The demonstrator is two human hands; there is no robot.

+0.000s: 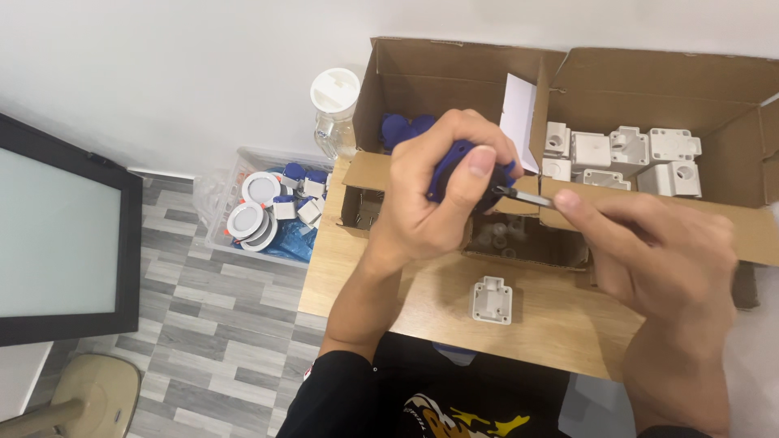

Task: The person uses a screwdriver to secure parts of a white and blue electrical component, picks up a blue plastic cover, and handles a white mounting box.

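Note:
My left hand (438,191) is closed around a dark blue plastic part (454,162), held above the wooden table (406,300). My right hand (657,259) grips a thin metal tool (519,195) whose tip meets the blue part. A small white plastic housing (492,300) lies on the table below my hands. More blue parts (403,127) sit in the left cardboard box (406,77). Several white housings (625,154) fill the right cardboard box (665,81).
A clear jar with a white lid (335,109) stands by the wall. On the floor a clear bin (272,207) holds round white lamps and blue parts. A dark framed panel (57,235) leans at the left, a beige stool (89,397) below it.

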